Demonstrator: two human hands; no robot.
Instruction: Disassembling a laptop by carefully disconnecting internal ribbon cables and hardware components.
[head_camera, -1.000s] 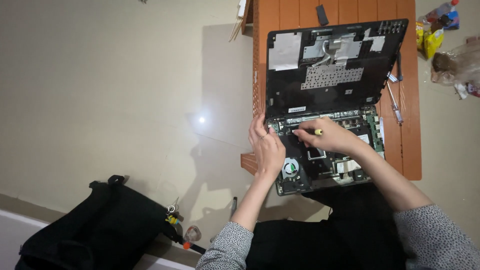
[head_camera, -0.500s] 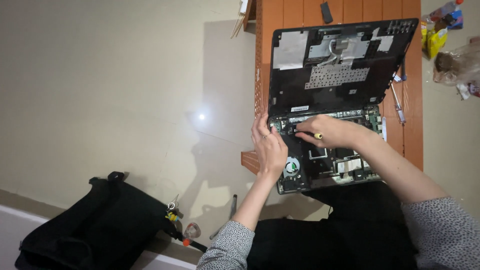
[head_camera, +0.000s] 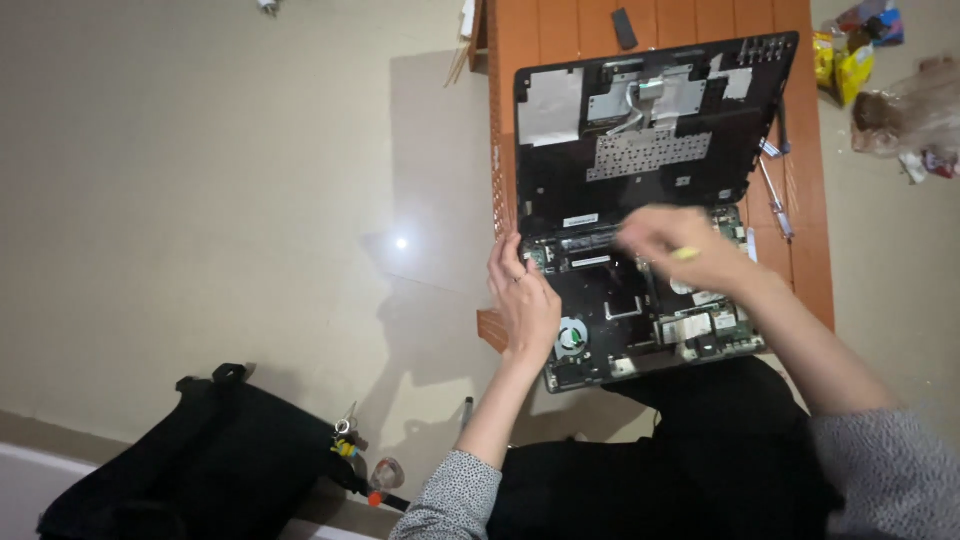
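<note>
An opened black laptop (head_camera: 640, 300) lies on a low orange wooden table (head_camera: 520, 110), its lower case showing a circuit board and a round fan (head_camera: 572, 336). The removed keyboard cover (head_camera: 650, 130) leans upward behind it, underside out. My left hand (head_camera: 522, 300) rests flat on the laptop's left edge, fingers apart, holding nothing. My right hand (head_camera: 680, 245), blurred by motion, hovers over the board's upper middle and grips a small yellow-handled tool (head_camera: 686, 254).
A black bag (head_camera: 190, 460) lies on the beige floor at lower left, with small keyring items beside it. Screwdrivers (head_camera: 775, 195) lie along the table's right side. A small dark object (head_camera: 624, 28) sits at the table's far end. Yellow packets and clutter (head_camera: 880, 70) sit at upper right.
My right hand has shifted right and slightly up across the board with the yellow tool, now blurred. My left hand stays on the laptop's left edge.
</note>
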